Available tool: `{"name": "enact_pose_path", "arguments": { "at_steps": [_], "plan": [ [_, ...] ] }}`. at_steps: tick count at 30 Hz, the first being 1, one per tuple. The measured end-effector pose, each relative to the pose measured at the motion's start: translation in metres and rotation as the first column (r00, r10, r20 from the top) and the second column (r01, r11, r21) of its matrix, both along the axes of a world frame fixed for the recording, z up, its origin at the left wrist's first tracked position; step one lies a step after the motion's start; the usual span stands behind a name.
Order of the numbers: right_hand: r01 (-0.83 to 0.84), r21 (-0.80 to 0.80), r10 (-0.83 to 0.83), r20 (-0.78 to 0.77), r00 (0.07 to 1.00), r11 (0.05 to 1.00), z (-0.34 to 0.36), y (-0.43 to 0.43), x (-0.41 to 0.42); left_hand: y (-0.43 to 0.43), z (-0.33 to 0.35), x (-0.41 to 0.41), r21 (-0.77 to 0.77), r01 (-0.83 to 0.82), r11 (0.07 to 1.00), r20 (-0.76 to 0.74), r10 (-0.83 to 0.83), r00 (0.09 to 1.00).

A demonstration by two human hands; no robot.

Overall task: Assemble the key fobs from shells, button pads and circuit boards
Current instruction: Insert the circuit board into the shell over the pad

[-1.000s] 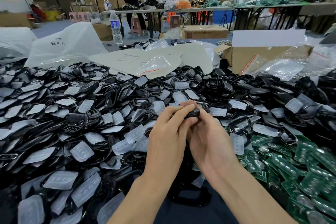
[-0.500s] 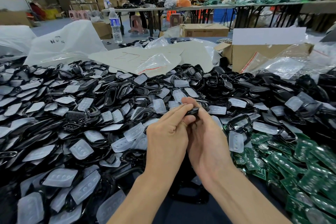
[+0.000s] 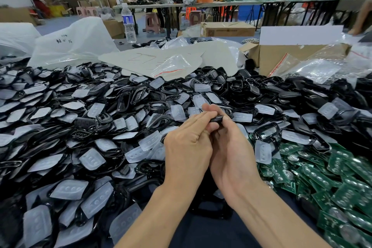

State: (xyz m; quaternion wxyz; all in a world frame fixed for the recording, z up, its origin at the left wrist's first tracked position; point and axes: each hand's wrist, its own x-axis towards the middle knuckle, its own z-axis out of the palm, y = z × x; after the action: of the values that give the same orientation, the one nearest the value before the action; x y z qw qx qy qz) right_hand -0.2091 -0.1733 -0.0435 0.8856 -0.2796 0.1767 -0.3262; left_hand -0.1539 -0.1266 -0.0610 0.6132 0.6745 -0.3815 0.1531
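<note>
Above the parts heap, both hands pinch a black fob.

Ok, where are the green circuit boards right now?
In the head view, the green circuit boards lie heaped at the lower right, just beyond the right hand, below the black shells and translucent button pads.

The heaped shells are seen in glossy black, as is the held shell. The button pads are rendered in frosted, translucent white, patterned with rows of round bumps. The circuit boards are coloured green and dotted with silvery discs. The surface is shown in dark navy. The cardboard box is coloured brown, the bottle is banded by a blue label, and the clear bags are edged with red lines.
</note>
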Motion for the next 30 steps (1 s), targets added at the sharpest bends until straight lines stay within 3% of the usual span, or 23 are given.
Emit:
{"name": "enact_pose_path", "arguments": {
  "at_steps": [8,17,24,30],
  "plan": [
    [-0.028,-0.001,0.028,0.017,0.999,1.000,0.002,-0.010,-0.001,0.005,0.000,0.009,0.126,0.107,0.986,-0.008,-0.107,0.994],
    [-0.077,0.133,0.057,0.144,0.988,0.988,0.008,-0.027,-0.010,0.009,0.002,0.012,0.117,0.141,0.983,-0.026,-0.139,0.990],
    [-0.108,0.139,0.094,0.105,0.990,0.984,0.004,-0.029,-0.011,0.012,0.002,0.020,0.145,0.136,0.980,-0.099,-0.122,0.987],
    [-0.150,-0.055,0.145,-0.075,0.987,0.987,0.002,-0.030,-0.010,0.011,0.005,0.025,0.037,0.262,0.964,-0.377,-0.229,0.897]
  ]
}}
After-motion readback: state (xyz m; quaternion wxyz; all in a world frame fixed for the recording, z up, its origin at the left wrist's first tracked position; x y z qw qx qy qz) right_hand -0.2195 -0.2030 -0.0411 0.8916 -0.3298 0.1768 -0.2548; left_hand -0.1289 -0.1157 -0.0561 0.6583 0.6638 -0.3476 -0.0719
